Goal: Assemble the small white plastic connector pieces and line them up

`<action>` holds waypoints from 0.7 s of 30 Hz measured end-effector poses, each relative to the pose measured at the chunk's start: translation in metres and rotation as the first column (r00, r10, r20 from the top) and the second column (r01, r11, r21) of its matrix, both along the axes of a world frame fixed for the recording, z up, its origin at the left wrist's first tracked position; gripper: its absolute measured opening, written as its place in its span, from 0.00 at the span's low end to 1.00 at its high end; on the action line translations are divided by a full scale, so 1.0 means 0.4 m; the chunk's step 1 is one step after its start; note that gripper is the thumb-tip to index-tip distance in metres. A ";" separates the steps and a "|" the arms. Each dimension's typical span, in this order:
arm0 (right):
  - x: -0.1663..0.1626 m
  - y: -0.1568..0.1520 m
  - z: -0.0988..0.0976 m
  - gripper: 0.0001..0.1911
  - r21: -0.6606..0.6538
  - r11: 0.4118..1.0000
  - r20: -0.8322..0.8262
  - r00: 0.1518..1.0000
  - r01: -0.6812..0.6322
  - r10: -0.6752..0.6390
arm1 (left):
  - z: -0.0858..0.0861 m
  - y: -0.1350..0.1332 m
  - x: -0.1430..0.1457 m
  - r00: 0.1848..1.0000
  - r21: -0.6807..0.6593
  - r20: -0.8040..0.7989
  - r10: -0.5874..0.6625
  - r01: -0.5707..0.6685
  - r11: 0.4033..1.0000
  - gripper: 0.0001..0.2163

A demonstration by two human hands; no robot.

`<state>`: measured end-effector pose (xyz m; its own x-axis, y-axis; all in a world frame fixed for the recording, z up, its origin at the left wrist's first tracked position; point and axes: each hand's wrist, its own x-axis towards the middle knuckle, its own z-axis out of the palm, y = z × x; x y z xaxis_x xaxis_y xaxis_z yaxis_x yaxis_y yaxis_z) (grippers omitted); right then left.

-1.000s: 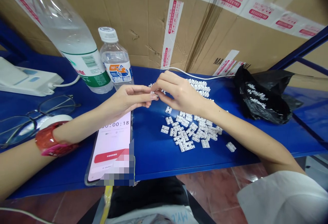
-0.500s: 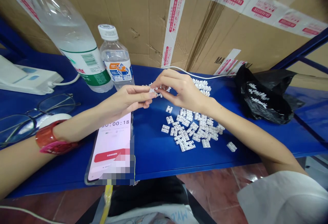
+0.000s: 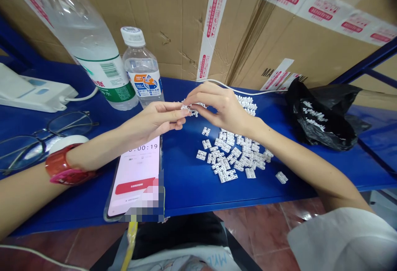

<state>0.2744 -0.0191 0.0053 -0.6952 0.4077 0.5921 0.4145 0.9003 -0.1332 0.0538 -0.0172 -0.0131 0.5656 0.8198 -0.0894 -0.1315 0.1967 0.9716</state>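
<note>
My left hand [image 3: 164, 117] pinches a small white plastic piece [image 3: 185, 107] between thumb and fingers. The fingertips of my right hand [image 3: 221, 105] close on the same piece from the right, and fingers cover most of it. More white bits show just behind and below the fingertips, partly hidden. Under my right wrist lies a loose pile of flat white plastic pieces [image 3: 228, 161] with slots. Rows of white knobbly pieces [image 3: 247, 103] stand behind my right hand.
A large bottle [image 3: 108, 70] and a smaller bottle [image 3: 144, 74] stand back left. A phone [image 3: 136, 167] showing a timer lies below my left wrist. Eyeglasses [image 3: 40, 139] and a power strip [image 3: 34, 93] sit left. An open black bag [image 3: 325, 118] holds white pieces at right. Cardboard boxes [image 3: 173, 23] wall the back.
The view has shifted slightly. My fingertips have moved a little on the white piece, both hands staying together. The phone timer has gone from 18 to 19.
</note>
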 end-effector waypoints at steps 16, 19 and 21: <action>-0.005 0.000 -0.008 0.12 0.065 0.998 -0.032 0.999 -0.015 0.017 | -0.010 0.007 -0.005 0.998 -0.096 0.065 -0.015 0.021 0.995 0.06; -0.006 0.001 -0.013 0.13 0.077 0.997 -0.043 0.999 -0.023 0.027 | -0.016 0.012 -0.006 0.997 -0.104 0.072 -0.018 0.025 0.994 0.08; -0.006 0.002 -0.015 0.13 0.073 0.997 -0.046 0.999 -0.019 0.023 | -0.021 0.016 -0.007 0.997 -0.103 0.071 -0.027 0.034 0.994 0.09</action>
